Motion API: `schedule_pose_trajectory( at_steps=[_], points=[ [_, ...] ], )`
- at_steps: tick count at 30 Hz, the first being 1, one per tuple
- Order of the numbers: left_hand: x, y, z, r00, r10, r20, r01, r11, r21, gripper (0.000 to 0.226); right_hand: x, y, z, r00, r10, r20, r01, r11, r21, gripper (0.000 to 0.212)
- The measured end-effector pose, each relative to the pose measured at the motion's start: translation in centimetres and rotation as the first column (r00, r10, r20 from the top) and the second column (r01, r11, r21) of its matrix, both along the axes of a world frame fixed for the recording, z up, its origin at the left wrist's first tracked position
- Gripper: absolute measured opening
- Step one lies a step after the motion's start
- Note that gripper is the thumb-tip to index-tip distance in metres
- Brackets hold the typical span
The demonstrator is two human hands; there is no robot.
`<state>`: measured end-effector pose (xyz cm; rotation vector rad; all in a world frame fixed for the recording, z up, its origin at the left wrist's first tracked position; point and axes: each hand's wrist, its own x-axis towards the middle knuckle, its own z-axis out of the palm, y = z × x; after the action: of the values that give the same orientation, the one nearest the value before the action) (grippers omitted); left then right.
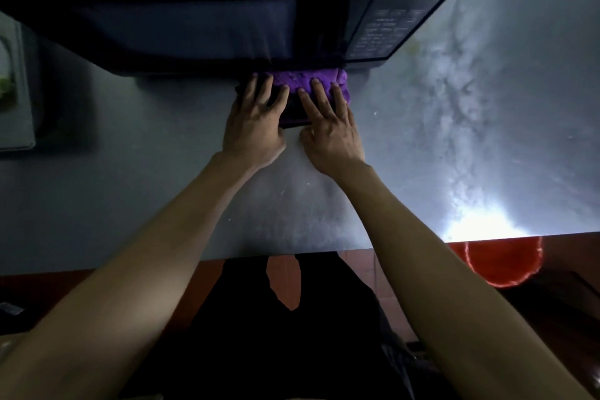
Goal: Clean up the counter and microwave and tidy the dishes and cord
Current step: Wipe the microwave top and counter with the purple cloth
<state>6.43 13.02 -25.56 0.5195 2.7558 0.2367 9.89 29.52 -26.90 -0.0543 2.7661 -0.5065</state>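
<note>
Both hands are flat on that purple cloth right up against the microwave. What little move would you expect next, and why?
Probably a short pull of the purple cloth back toward the person. Both the left hand and the right hand press it flat on the counter, bunched against the foot of the microwave. It cannot go further forward, and smears show on the counter to the right.

Arms: both forearms bare, no sleeves showing
Left hand (255,127): bare, no glove
Right hand (331,136): bare, no glove
Clothing: dark garment, at 6 o'clock
</note>
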Motion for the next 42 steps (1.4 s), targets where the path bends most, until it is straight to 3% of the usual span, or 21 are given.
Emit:
schedule_pose_trajectory(
  at_steps=[9,15,27,31,36,42],
  points=[
    [0.7,8.6,0.0,0.998,0.012,0.065,-0.014,0.999,0.029,0.077,1.1,8.5,0.0,0.997,-0.06,-0.057,0.059,0.998,-0.012,0.066],
    [4.9,7.9,0.0,0.997,-0.002,0.075,-0.004,0.997,0.08,0.076,4.6,9.5,-0.2,0.997,-0.007,-0.083,0.004,1.0,-0.027,0.061],
    [12.3,0.8,0.8,0.996,0.061,0.058,-0.069,0.985,0.16,0.067,12.4,1.4,0.4,0.999,0.02,-0.045,-0.021,1.0,-0.016,0.061],
    [14.4,-3.5,1.1,0.994,0.097,0.045,-0.102,0.987,0.125,0.065,13.5,-3.4,1.3,0.998,0.051,-0.027,-0.052,0.999,-0.012,0.06],
    [17.1,-7.9,1.4,0.986,0.154,0.06,-0.162,0.971,0.175,0.065,14.0,-8.1,1.9,0.997,-0.071,-0.032,0.07,0.996,-0.056,0.044],
    [18.3,-11.1,2.2,0.973,0.222,0.068,-0.232,0.912,0.34,0.052,14.8,-11.7,0.9,0.985,-0.164,-0.048,0.164,0.986,0.001,0.076]
  ],
)
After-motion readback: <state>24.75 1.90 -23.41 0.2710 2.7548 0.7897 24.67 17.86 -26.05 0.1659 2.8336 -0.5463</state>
